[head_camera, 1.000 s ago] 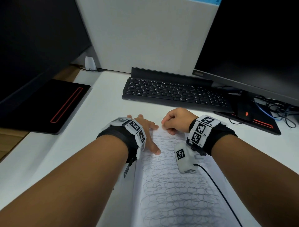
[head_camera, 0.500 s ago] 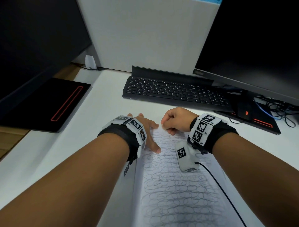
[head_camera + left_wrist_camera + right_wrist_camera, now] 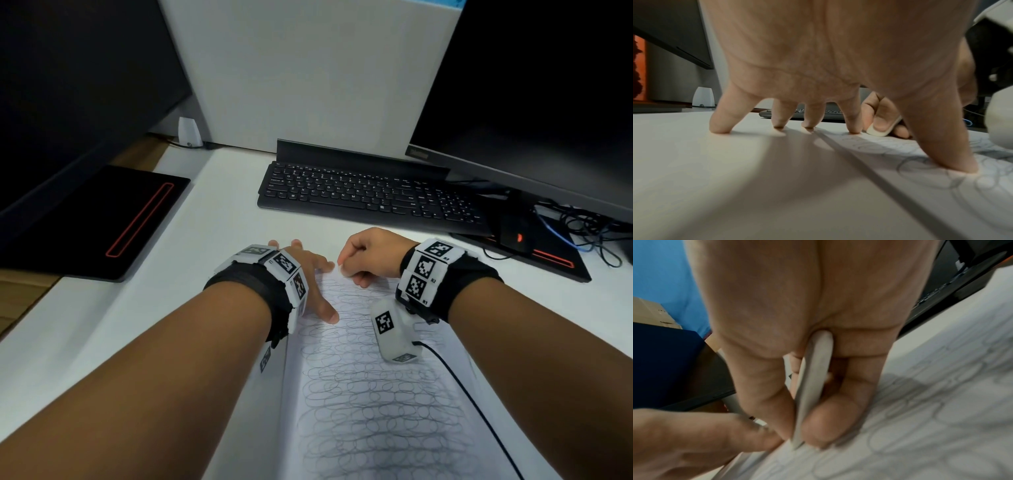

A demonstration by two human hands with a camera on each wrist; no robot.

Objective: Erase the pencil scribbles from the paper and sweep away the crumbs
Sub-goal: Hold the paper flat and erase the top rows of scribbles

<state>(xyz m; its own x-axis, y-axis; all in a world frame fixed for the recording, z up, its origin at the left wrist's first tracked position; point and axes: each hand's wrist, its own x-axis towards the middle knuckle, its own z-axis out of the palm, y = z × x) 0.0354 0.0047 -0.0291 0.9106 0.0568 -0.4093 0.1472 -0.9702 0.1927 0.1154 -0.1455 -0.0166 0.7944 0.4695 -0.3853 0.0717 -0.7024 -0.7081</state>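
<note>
A white desk carries the scribbled paper, a black keyboard – and two dark monitor bases.

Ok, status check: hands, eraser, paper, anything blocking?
Left hand fingertips pinning paper at its far left corner. Right hand pinches eraser, tip on paper's far edge. Scribbles cover the sheet. Nothing blocking.

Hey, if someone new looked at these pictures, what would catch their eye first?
The paper in the middle of the desk, covered in looping pencil scribbles. At its far edge the right hand pinches a white eraser against the sheet, while the left hand presses spread fingertips on the paper's far left corner. A black keyboard lies beyond.
</note>
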